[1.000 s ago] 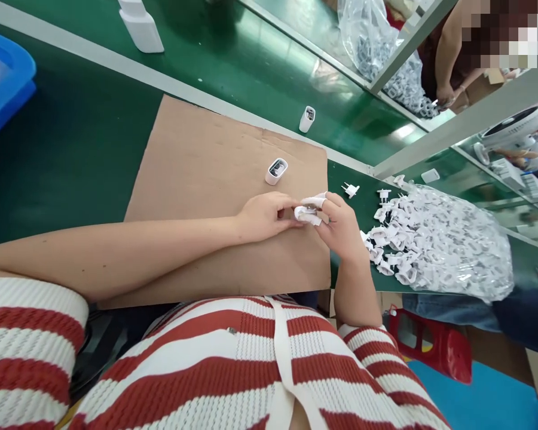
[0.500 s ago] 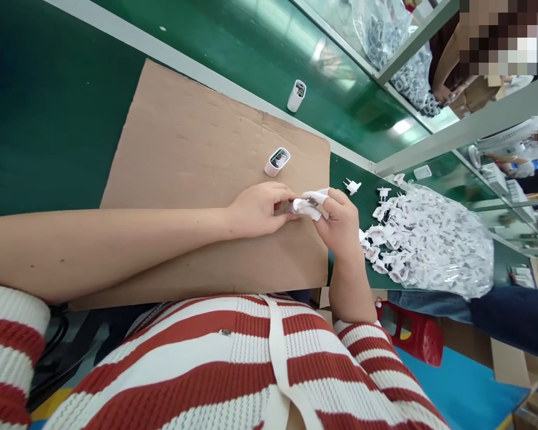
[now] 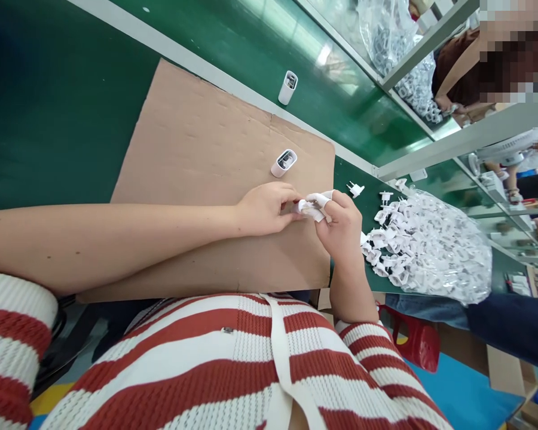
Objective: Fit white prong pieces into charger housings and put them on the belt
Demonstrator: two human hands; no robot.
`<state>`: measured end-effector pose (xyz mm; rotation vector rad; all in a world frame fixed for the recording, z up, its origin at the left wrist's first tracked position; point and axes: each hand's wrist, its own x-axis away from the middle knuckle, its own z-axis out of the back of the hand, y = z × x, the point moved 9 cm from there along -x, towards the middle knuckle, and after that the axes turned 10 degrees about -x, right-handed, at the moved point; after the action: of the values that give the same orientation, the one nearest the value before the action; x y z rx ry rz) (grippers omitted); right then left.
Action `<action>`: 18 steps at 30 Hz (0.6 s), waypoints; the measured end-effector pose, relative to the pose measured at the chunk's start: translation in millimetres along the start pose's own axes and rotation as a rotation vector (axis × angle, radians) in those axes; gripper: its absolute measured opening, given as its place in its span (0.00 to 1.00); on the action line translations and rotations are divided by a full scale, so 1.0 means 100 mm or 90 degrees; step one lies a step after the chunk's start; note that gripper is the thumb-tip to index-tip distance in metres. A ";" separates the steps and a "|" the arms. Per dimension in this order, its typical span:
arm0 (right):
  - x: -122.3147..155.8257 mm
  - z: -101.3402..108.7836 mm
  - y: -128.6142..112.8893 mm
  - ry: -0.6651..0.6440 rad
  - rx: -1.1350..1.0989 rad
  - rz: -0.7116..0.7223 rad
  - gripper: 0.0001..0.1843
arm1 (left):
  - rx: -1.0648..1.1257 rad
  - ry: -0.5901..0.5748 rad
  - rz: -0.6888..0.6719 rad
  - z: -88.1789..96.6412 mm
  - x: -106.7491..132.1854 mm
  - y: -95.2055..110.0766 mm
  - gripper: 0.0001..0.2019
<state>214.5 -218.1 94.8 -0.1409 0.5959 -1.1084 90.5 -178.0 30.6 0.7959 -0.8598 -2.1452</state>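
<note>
My left hand (image 3: pixel 266 208) is closed in a pinch at the left end of a small white plastic charger part (image 3: pixel 303 207). Around the other end of it are the fingers of my right hand (image 3: pixel 342 222), also closed, with white covers on the fingertips. Fingers hide most of the part, so its exact shape cannot be made out. Just beyond my hands, an open-ended white charger housing (image 3: pixel 284 163) stands on the cardboard sheet (image 3: pixel 197 131), with parts visible inside. To the right of my right hand lies a single white two-pin plug piece (image 3: pixel 355 189).
A clear plastic bag (image 3: pixel 452 251) spills several white plug pieces onto the green table at right. Another charger housing (image 3: pixel 287 88) stands on the green belt (image 3: pixel 233 45) behind a metal rail. A red stool (image 3: pixel 419 340) is below. Across the belt, a person handles grey parts.
My view has shifted slightly, and the cardboard appears further right. The housing on the belt has moved left. Both hands keep nearly the same hold on the white part.
</note>
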 end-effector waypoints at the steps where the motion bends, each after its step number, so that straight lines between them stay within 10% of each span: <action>1: 0.00 0.00 0.02 -0.001 -0.032 -0.009 0.09 | -0.001 -0.001 0.003 0.00 0.00 0.00 0.12; 18: 0.02 0.06 0.01 0.035 -0.004 0.039 0.09 | -0.019 -0.014 0.015 -0.01 0.00 -0.01 0.12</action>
<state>219.5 -220.3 99.0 -0.0973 0.6479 -1.0541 91.5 -177.5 29.0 0.7447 -0.8416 -2.1442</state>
